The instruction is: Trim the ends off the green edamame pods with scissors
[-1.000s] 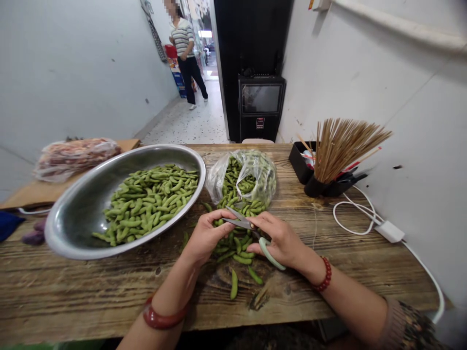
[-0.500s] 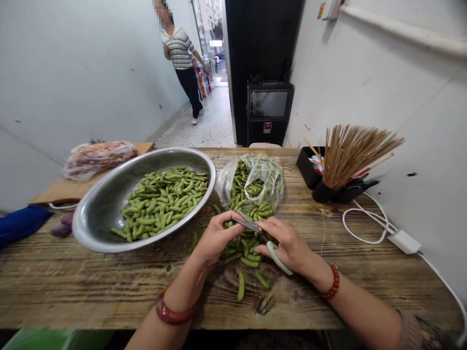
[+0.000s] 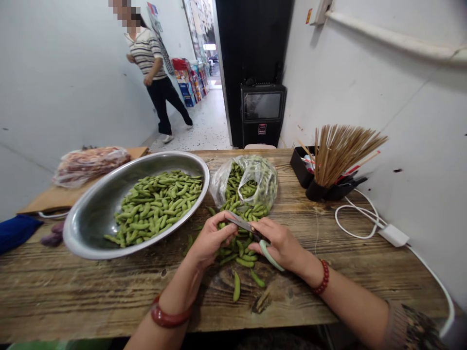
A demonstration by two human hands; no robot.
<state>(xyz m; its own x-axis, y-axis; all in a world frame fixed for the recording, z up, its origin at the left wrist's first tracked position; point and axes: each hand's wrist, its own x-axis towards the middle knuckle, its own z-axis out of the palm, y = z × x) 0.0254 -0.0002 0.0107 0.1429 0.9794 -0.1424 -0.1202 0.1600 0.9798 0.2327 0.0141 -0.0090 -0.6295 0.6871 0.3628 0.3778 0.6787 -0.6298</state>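
My right hand [image 3: 279,243] is closed round a pair of scissors with pale green handles [image 3: 270,256], its blades pointing left. Close to the blade tips, my left hand [image 3: 211,238] has its thumb and fingers bent together; what lies between them is hidden. Beneath both hands is a loose pile of green soybean pods [image 3: 246,260], spilling from a clear plastic bag [image 3: 268,182]. Two pods lie apart from the pile, nearer me. To the left of my left hand stands a wide steel basin [image 3: 87,236], tilted and partly filled with pods [image 3: 156,204].
On a board [image 3: 40,199] at the back left sits a bag of meat-like pieces [image 3: 91,165]. Skewers [image 3: 341,153] stand in a black holder [image 3: 317,190] at right, near a white adapter [image 3: 394,235]. Someone in a striped top [image 3: 146,51] is beyond the wooden table [image 3: 109,291].
The view has shifted slightly, so table items appear further left. The person in the background has moved left and nearer. My hands stay close together, with the scissors still in my right hand.
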